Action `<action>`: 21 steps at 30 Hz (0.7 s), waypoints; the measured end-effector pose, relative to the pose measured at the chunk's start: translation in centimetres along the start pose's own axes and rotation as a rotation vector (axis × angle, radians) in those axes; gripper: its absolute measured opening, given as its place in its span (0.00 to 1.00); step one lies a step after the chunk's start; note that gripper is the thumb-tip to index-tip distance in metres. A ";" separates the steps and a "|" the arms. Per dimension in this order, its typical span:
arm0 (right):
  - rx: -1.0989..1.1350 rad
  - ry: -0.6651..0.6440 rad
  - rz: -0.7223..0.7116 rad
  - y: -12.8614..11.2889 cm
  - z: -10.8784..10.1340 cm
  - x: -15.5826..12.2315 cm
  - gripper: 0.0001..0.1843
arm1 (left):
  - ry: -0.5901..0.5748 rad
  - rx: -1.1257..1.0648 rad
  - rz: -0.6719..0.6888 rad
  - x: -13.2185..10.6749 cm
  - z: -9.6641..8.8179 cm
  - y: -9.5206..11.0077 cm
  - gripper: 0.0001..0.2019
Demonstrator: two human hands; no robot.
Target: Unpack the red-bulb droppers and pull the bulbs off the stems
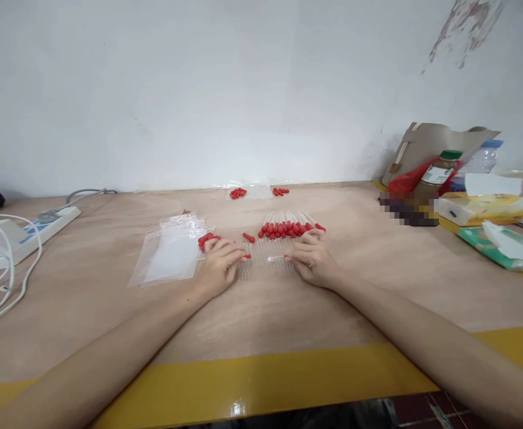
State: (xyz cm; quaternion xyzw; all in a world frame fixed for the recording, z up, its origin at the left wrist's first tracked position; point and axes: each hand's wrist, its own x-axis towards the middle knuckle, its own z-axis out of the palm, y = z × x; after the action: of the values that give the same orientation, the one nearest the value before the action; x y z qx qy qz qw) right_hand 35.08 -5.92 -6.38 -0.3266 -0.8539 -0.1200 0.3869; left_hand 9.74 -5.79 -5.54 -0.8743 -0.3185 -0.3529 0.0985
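My left hand pinches a small red rubber bulb between thumb and fingertips. Opposite it, my right hand is closed on a clear glass dropper tube that points toward the left hand. The bulb and the tube are apart. Under and between the hands lie loose clear tubes side by side. Just beyond them is a row of droppers with red bulbs fitted, tubes pointing away. One loose red bulb lies near the left fingers, and more red bulbs are partly hidden behind the left hand.
Clear plastic bags lie left of the left hand. More red bulbs rest by the wall. A power strip with cables is far left. At right stand a bottle, a tissue pack and a green wipes pack.
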 end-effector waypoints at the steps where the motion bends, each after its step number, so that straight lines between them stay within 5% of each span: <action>1: 0.001 0.017 0.046 0.3 -0.2 -0.1 0.14 | 0.042 -0.010 -0.046 0.0 -0.2 -0.4 0.07; 8: 0.125 0.025 0.235 -1.0 0.1 0.6 0.10 | 0.286 0.099 -0.418 1.1 -2.5 -4.7 0.12; 16: -0.028 -0.097 0.175 -3.5 2.1 3.0 0.13 | 0.068 0.016 -0.873 0.1 -2.9 -9.1 0.16; 21: -0.142 -0.200 0.180 -5.1 3.6 3.8 0.11 | -0.047 -0.025 -0.894 -0.5 -2.0 -9.6 0.15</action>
State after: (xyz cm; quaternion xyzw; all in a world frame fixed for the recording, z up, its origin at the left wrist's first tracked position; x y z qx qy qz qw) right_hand 27.84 -6.34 -5.69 -0.4386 -0.8449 -0.1118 0.2850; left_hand 2.36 0.64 -4.96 -0.6595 -0.6630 -0.3446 -0.0818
